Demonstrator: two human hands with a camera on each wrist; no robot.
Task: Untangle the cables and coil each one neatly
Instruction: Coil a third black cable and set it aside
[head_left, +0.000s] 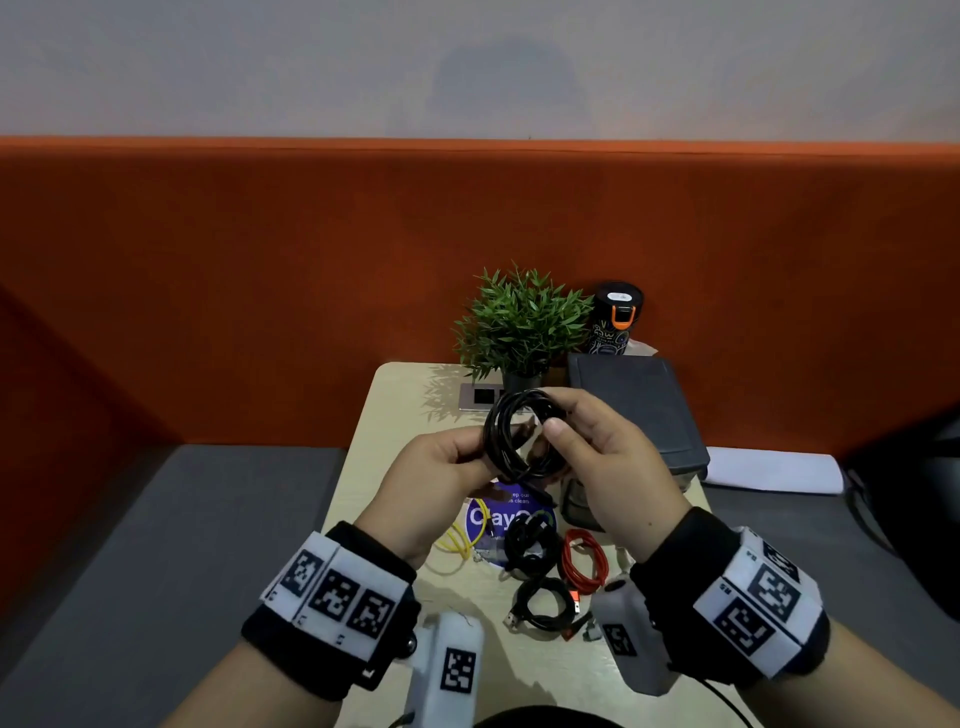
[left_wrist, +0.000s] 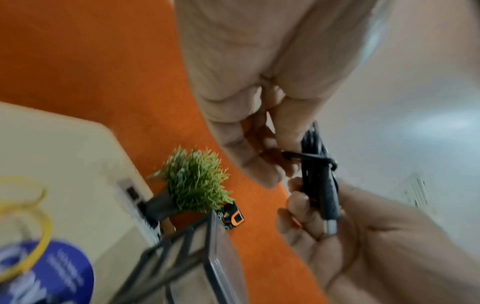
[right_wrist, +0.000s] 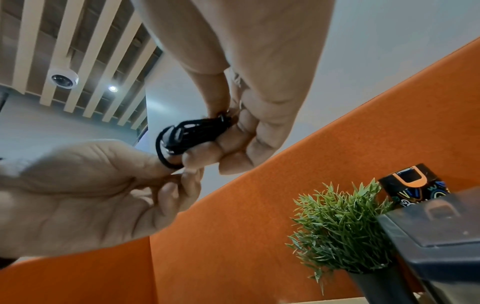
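- Both hands up above the table (head_left: 363, 467), black cable coil (head_left: 519, 441) held between them in the air, over the table's middle.
- Left hand (head_left: 436, 467): thumb and fingers pinch the coil's left side, fingers curled round the strands.
- Right hand (head_left: 602, 457): thumb on top, fingers curled under, grips the coil's right side; in the left wrist view the metal plug end (left_wrist: 330, 226) lies across its fingers.
- One strand wraps crosswise round the bundle; seen in the left wrist view.
- On the table below the hands: yellow cable (head_left: 460, 545), loose loops, partly on a round blue sticker (head_left: 498, 519).
- Two more black coils: upper black coil (head_left: 530, 540) on the sticker's right edge, lower black coil (head_left: 545, 603) nearer the person, USB plug sticking out to its left.
- Red cable (head_left: 584, 564) coiled just right of the black ones, partly hidden by the right wrist.
- Far end of table: green plant (head_left: 519, 327) in a dark pot, directly behind the held coil.
- Black patterned bottle (head_left: 615, 317) with orange clip, right of plant.
- Dark grey box (head_left: 634, 405) on the right side, right hand overlaps its near-left corner.
- Power socket plate (head_left: 480, 397) set in the tabletop, in front of the pot.
- Orange partition (head_left: 260, 260) behind the table; white paper (head_left: 769, 467) on the grey seat at right.
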